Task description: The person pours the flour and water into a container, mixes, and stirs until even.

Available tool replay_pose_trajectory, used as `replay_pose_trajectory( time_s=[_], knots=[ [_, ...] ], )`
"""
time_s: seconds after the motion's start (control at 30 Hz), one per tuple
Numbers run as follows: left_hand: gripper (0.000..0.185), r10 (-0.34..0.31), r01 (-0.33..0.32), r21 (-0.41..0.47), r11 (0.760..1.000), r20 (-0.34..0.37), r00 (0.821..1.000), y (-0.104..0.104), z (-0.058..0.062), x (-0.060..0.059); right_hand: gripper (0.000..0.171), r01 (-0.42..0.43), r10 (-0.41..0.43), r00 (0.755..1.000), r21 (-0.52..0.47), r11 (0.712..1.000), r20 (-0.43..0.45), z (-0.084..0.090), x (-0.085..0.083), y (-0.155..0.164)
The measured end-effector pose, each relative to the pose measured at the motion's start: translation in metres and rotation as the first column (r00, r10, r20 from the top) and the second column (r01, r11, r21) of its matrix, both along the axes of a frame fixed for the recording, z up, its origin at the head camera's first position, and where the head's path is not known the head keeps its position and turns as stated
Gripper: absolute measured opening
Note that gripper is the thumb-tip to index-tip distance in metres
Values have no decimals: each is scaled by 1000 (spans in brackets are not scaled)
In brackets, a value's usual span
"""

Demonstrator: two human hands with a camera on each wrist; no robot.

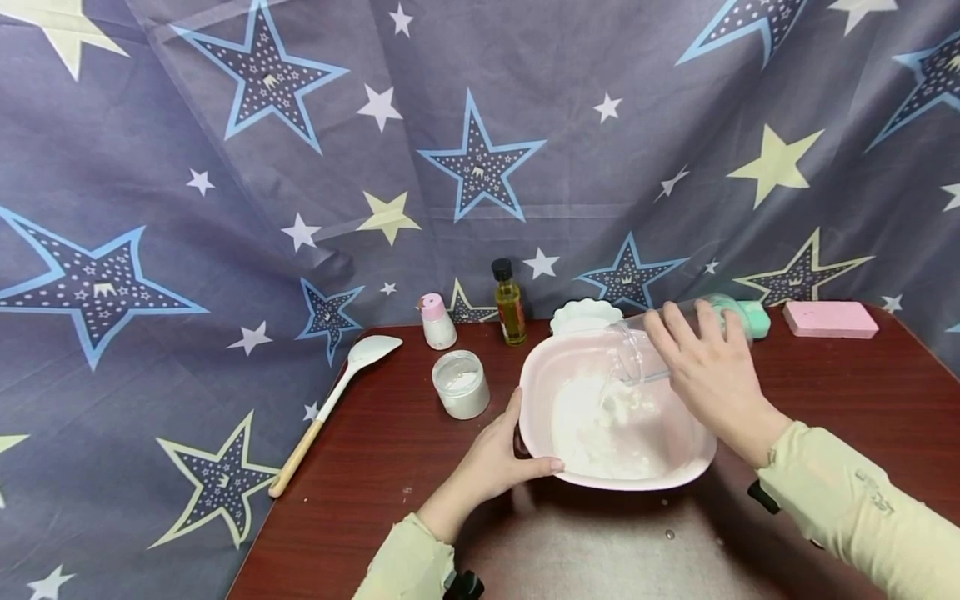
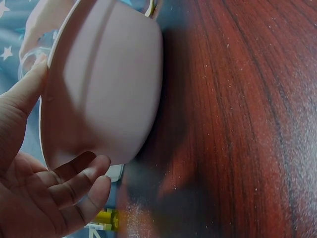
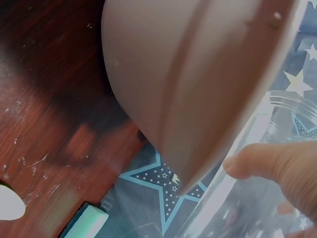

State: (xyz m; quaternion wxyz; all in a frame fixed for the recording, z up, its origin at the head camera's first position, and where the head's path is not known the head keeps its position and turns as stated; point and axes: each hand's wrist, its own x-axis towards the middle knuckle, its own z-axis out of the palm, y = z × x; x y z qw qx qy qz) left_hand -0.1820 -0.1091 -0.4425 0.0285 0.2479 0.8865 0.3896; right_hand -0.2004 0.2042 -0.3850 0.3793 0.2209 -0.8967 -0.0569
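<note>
A pale pink basin (image 1: 537,379) stands on the table with white powder (image 1: 581,425) and wet-looking white clumps inside. My left hand (image 1: 491,454) holds its near left corner, thumb at the rim and fingers against the outer wall, as the left wrist view shows. Over the basin's right side my right hand (image 1: 708,367) grips a clear jar (image 1: 645,342), tilted with its mouth down to the left. Clear liquid runs from that mouth onto the white powder. In the right wrist view the thumb (image 3: 242,163) presses along the jar's wall.
Left of the basin stand an open tub of white powder (image 1: 461,387), a pink-capped shaker (image 1: 437,323) and an oil bottle (image 1: 510,308). A long-handled spatula (image 1: 330,408) lies at the left edge. Behind are a scalloped white dish (image 1: 581,315), a teal sponge (image 1: 756,319) and a pink block (image 1: 831,320).
</note>
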Motion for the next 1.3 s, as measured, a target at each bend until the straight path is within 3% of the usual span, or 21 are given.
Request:
replay_pose_trajectory(
  time_s=[0.5,1.3],
  knots=[
    [114,-1,1,10,1000,-6,1000,-1,0,-1,42,-12,10,997,-26,1000,-76,2,1,5],
    [114,-21,20,47,999,8,1000,0,-3,-1,42,-58,58,998,8,998,-4,-1,9,17]
  ],
)
